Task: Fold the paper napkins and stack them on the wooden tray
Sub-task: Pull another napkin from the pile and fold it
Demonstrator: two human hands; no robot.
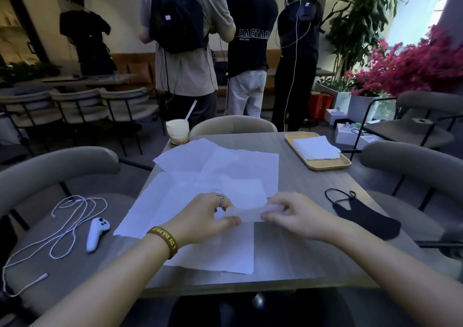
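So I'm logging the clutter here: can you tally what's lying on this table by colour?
White: 3, the napkin being folded, the spread of unfolded napkins, the folded stack.
Wood-coloured: 1, the wooden tray.
Black: 1, the face mask.
Cream: 1, the drink cup.
Total: 6.

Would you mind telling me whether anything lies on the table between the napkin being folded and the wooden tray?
Nothing visible does. The napkin, held by the left hand and right hand, has only flat unfolded napkins and bare table before the wooden tray. The black mask lies aside.
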